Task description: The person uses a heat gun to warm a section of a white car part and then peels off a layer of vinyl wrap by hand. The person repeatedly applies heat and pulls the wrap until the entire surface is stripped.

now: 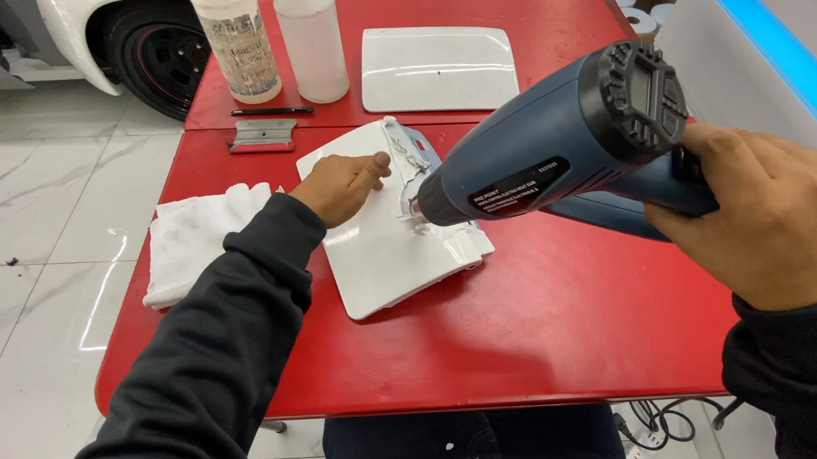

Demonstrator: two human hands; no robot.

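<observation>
Fingers (370, 168) of the left hand (342, 186) lie close together and flat, pressing down on the white panel (386, 252) near its far edge; they pinch nothing. The right hand (777, 219) is wrapped around the grip of a dark blue heat gun (561, 150), fingers curled shut on it, with the nozzle aimed left and down at the panel's right side, just beside the left fingertips.

The panel is a glossy white, roughly rectangular piece with rounded corners, lying flat in the middle of the red table (540, 347) and turned slightly so its long side runs from far left to near right. Along its right edge a strip of wrinkled, pale film (411, 154) is bunched and lifted, and a small grey bracket shows at the far right corner. The surface shines with reflected light, and the nozzle's tip sits right over the crumpled part; whether it touches cannot be told.

To the left of the panel, a folded white cloth (195, 240) rests on the table, partly under the left sleeve. Farther away lie a small grey metal scraper (263, 135) and a black pen (269, 112). Behind those stand two white plastic bottles (310, 34), one with a label. A second white panel (438, 67) lies on the far part of the table, well apart from the first. A car wheel (157, 59) shows on the floor at the far left.
</observation>
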